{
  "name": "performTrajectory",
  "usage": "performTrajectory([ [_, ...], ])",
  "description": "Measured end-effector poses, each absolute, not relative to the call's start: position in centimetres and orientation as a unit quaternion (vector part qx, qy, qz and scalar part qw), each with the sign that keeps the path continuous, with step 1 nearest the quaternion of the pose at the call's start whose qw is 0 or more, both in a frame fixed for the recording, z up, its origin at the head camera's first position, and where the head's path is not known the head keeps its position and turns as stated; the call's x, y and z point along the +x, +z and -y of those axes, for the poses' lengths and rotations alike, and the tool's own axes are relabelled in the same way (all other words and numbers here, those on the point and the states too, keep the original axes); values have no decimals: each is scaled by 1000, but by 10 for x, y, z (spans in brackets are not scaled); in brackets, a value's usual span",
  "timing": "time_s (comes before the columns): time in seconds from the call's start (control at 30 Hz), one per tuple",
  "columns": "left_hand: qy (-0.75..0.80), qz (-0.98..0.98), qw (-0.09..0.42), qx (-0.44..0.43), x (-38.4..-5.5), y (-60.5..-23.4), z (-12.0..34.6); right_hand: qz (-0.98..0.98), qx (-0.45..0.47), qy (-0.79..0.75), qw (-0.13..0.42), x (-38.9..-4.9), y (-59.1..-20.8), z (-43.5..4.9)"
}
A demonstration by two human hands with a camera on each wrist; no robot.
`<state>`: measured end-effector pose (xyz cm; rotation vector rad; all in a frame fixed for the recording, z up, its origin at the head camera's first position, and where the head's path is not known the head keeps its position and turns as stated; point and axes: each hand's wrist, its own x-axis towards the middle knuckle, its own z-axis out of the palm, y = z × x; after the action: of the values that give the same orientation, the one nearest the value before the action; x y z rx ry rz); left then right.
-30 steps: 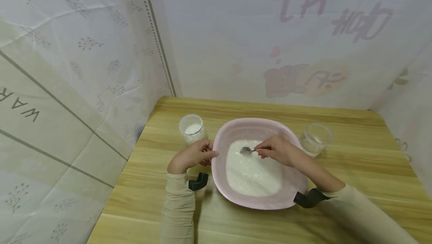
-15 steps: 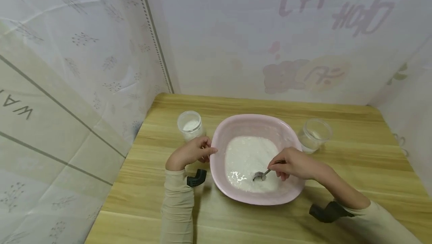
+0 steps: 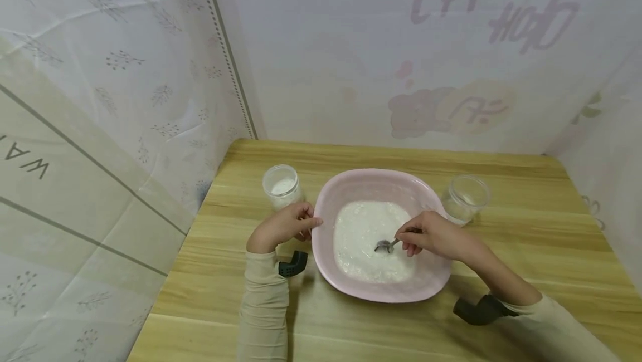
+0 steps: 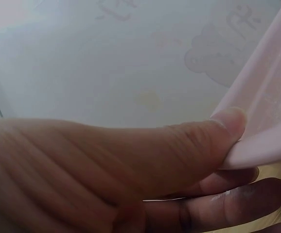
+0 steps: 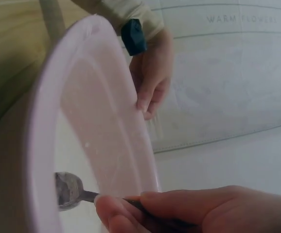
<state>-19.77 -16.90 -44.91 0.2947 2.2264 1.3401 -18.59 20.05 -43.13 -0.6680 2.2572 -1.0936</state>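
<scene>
A pink plastic basin (image 3: 328,256) on the table holds a white, wet mixture (image 3: 368,228). My left hand (image 3: 286,226) pinches the basin's left rim, thumb on top and fingers beneath; in the left wrist view the thumb (image 4: 199,145) presses on the pink edge, and a white smear marks one finger. Over the basin, my right hand (image 3: 436,236) grips the handle of a metal spoon (image 3: 384,246). The spoon's bowl (image 5: 68,190) is at the white mixture; how deep it sits I cannot tell.
A clear jar (image 3: 282,186) with white powder stands behind my left hand. Another clear jar (image 3: 467,199) stands right of the basin, its contents unclear. The wooden table (image 3: 210,289) meets patterned cloth walls (image 3: 321,61) at the back and sides.
The spoon and my right hand swept from the back of the mixture toward the front, then slightly back and left. My left hand keeps its hold on the rim.
</scene>
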Motion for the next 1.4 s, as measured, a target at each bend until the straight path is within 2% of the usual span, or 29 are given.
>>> performTrajectory([
  [0.3, 495, -823, 257, 106, -196, -448, 170, -813, -265, -422, 301, -179, -442, -174],
  [0.53, 498, -822, 258, 102, -195, -446, 168, -879, -240, -358, 204, -200, -437, -165],
  [0.67, 496, -823, 259, 99, -194, -446, 168, -901, -218, -327, 183, -212, -434, -165],
  [0.77, 496, -823, 258, 102, -196, -446, 168, -896, -225, -328, 197, -212, -434, -165],
  [1.03, 495, -823, 258, 107, -197, -445, 168, -833, -297, -363, 294, -182, -430, -164],
  [1.2, 495, -823, 257, 111, -198, -445, 168, -836, -296, -353, 298, -169, -424, -175],
  [1.4, 495, -822, 259, 109, -198, -446, 168, -876, -246, -329, 252, -179, -416, -200],
])
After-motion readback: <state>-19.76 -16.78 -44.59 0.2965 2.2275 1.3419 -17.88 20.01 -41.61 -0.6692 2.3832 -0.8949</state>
